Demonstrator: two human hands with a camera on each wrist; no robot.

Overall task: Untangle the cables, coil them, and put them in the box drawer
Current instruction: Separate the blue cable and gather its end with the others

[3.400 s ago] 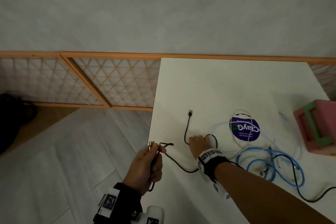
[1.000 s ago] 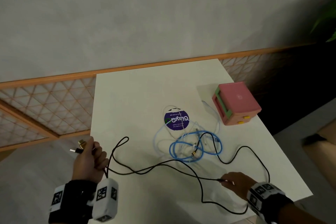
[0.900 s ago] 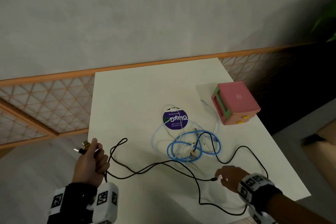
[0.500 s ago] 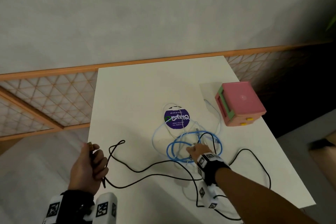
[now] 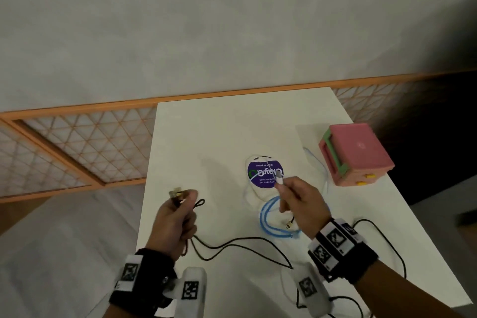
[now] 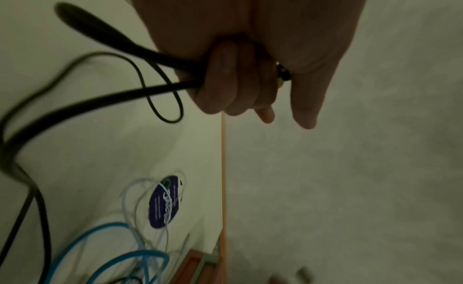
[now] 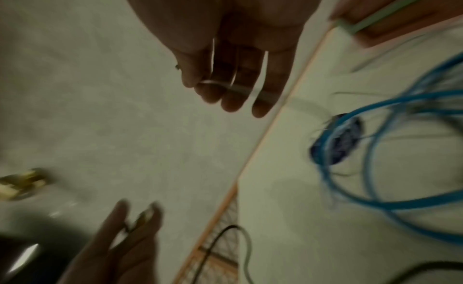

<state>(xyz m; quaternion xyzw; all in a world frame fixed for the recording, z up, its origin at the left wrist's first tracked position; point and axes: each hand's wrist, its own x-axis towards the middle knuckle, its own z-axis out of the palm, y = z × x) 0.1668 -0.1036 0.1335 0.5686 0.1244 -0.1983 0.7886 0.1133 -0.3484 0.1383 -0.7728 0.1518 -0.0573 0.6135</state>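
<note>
My left hand [image 5: 180, 205] grips one end of the black cable [image 5: 232, 241] above the table's left edge, its gold plug [image 5: 176, 193] sticking up past the thumb. In the left wrist view the fingers [image 6: 225, 80] are curled round two black strands [image 6: 112, 98]. My right hand [image 5: 284, 188] is raised over the tangle and pinches the white cable's plug end [image 5: 280, 178]; the white cable [image 7: 240, 89] runs across its fingers. The blue cable [image 5: 269, 222] lies coiled below that hand. The pink box drawer [image 5: 356, 155] stands at the right, drawer front shut.
A purple round disc [image 5: 263, 171] lies among thin white cable loops on the white table [image 5: 219, 131]. Black cable trails along the front and right edge [image 5: 387, 240]. A wooden lattice screen [image 5: 85, 147] and the floor lie to the left; a wall stands behind.
My right hand left the black cable near the front edge, reached into the blue and white tangle, and has lifted up holding the white cable's end. My left hand rose slightly with the black cable.
</note>
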